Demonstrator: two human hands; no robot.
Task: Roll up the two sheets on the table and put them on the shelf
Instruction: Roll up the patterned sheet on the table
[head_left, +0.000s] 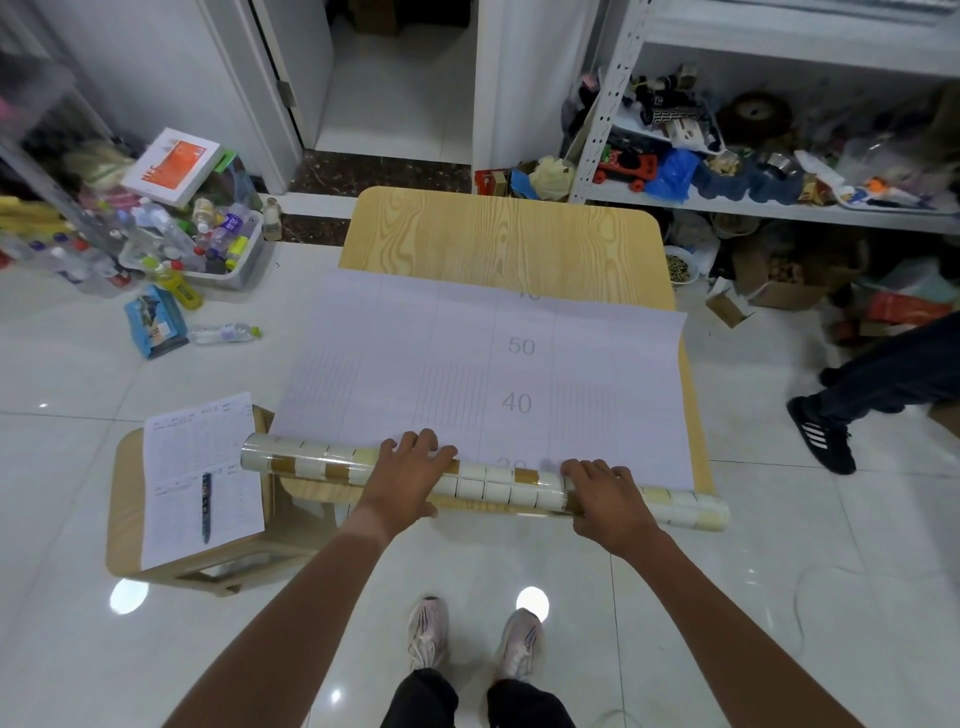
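Rolling sheet (483, 374) from near edge of tabletop (498, 234): rolled part (498, 486) lies along that edge. Left hand (410, 470) and right hand (605, 499) press on top, fingers draped over roll, slightly spread. Push evenly, keep ends square, keep wrap tight toward far edge.

A sheet (483, 374) is lying spread across the table (498, 234), its near end wound into a roll (498, 486) lying along the table's near edge. The left hand (410, 473) and right hand (608, 499) are resting on that roll, well apart. Left of the table a stool (124, 519) is standing, carrying a printed form (182, 467) with a pen (206, 506) lying on it. The shelf (727, 205) is standing behind the table to the right, and a bin of bottles (228, 260) is sitting on the floor to the far left.
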